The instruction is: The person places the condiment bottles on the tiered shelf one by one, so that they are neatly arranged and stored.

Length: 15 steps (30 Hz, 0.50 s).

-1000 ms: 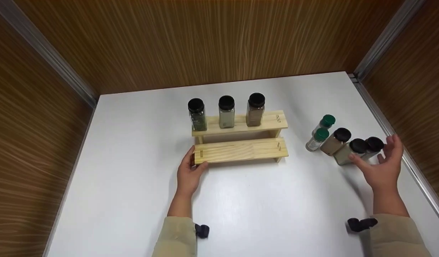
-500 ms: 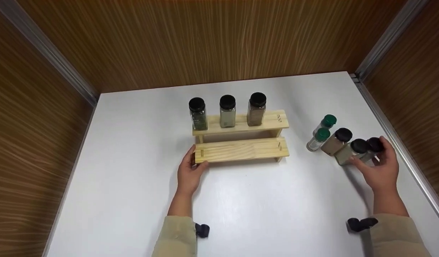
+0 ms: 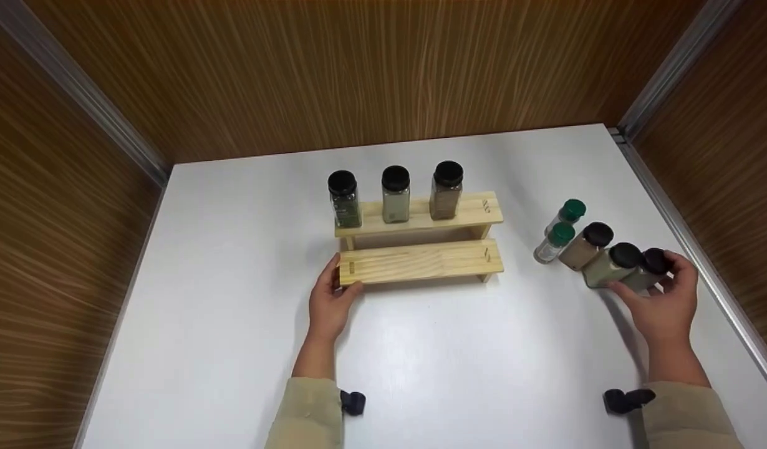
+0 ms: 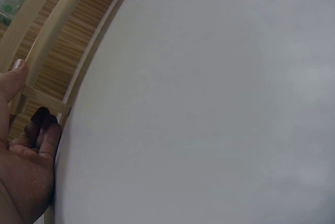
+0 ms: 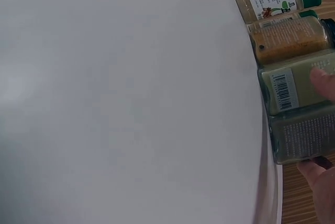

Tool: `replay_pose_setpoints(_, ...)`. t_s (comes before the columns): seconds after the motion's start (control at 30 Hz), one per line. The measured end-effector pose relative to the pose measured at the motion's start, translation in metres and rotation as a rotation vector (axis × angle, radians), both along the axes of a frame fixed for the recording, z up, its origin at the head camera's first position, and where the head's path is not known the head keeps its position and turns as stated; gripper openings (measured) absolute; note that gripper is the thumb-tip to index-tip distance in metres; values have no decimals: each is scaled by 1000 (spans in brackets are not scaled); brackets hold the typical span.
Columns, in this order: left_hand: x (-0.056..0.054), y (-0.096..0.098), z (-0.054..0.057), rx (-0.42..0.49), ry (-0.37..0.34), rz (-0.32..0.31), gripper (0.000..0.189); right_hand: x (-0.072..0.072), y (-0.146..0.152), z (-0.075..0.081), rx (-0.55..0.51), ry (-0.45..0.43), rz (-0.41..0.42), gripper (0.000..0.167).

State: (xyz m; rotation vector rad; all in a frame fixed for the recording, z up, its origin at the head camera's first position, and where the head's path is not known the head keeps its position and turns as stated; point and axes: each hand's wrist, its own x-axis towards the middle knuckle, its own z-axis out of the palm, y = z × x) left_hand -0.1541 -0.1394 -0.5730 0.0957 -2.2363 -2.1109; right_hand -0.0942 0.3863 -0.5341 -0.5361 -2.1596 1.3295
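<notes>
My left hand grips the left end of a two-tier wooden spice rack, thumb at the front edge of the lower step. In the left wrist view the hand's fingers curl at the rack's end leg. On the upper step stand three black-capped spice jars, with green, pale and brown contents. At the right, my right hand holds a dark-green spice jar, fingers behind it. The thumb lies against the neighbouring pale-green jar in the right wrist view.
Left of the held jar, a brown-filled jar and two green-capped bottles, a near one and a far one, stand close together. A wood-grain wall rises behind the white table, with a metal rail along the right edge.
The right hand's fingers have come down from beside the rightmost jar and closed around it. That jar has shifted slightly toward me. The left hand and rack stay put.
</notes>
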Motion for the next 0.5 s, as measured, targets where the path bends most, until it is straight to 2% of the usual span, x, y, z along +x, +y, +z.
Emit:
replay_pose_setpoints(0.23,0,0,2,-5,5,1,74,9,-6,-1,66,-27,-11,92)
replay_pose_setpoints(0.5,-1,0,0,1,14,7,75,15,-12,2,11,-39,-46,88)
